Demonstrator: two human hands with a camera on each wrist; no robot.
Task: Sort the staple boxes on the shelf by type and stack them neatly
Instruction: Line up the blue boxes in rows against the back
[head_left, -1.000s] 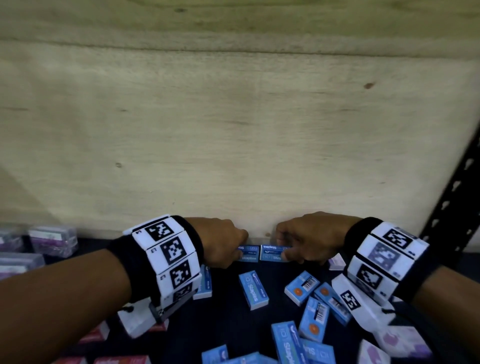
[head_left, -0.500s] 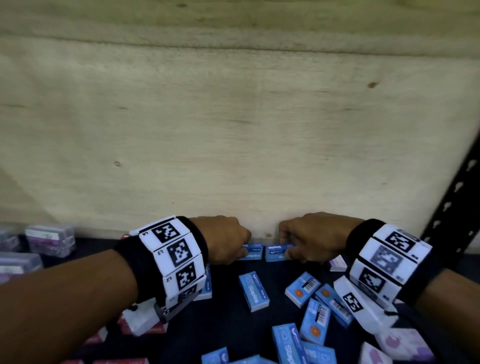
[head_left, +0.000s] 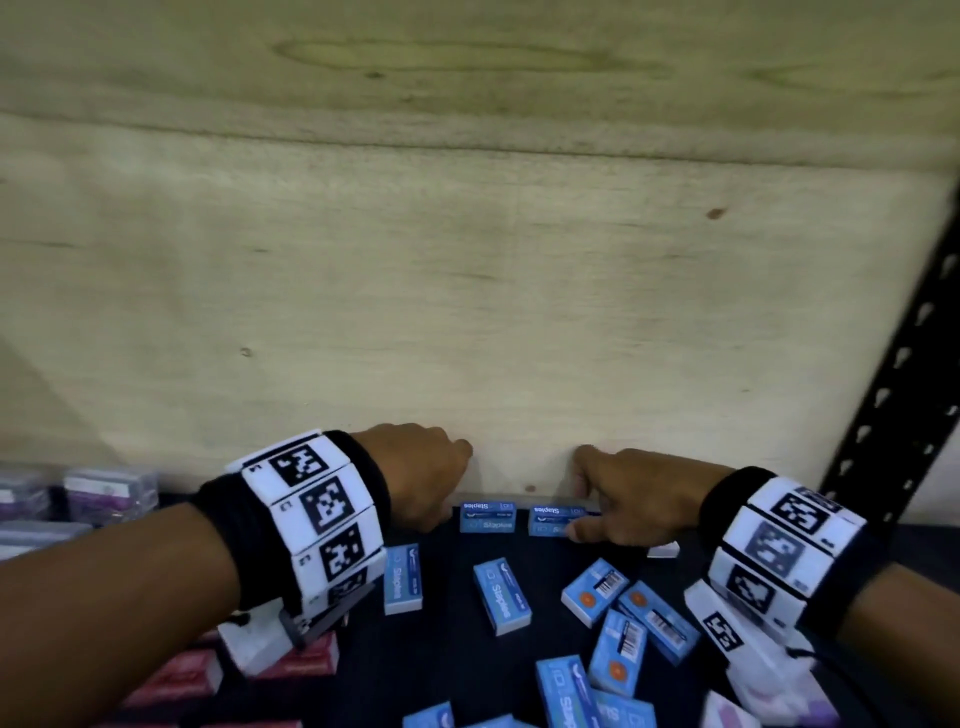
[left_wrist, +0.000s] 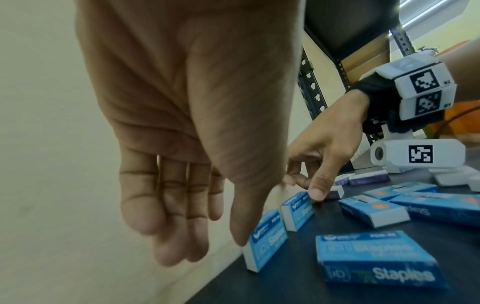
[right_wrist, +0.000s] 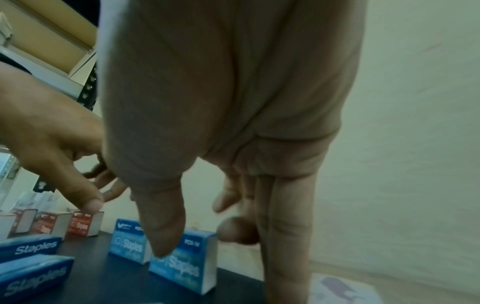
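Observation:
Two blue staple boxes stand on edge side by side against the plywood back wall: the left blue box (head_left: 487, 517) (left_wrist: 270, 238) (right_wrist: 127, 240) and the right blue box (head_left: 553, 519) (left_wrist: 298, 209) (right_wrist: 184, 265). My left hand (head_left: 447, 488) (left_wrist: 205, 236) hangs relaxed just left of the left box and holds nothing. My right hand (head_left: 587, 493) (right_wrist: 226, 197) rests its thumb on the front of the right box, with the index finger raised against the wall. Several more blue boxes (head_left: 501, 595) lie scattered flat on the dark shelf (head_left: 447, 649).
Red staple boxes (head_left: 171, 680) (right_wrist: 83, 224) sit at the left. Clear and purple boxes (head_left: 111, 491) stand at the far left by the wall, and white and purple boxes (head_left: 662, 548) lie under my right wrist. A black perforated upright (head_left: 893, 415) bounds the right side.
My left hand has let go of the left blue box and drawn back to the left. My right hand's grip on the right box has loosened and its index finger has lifted.

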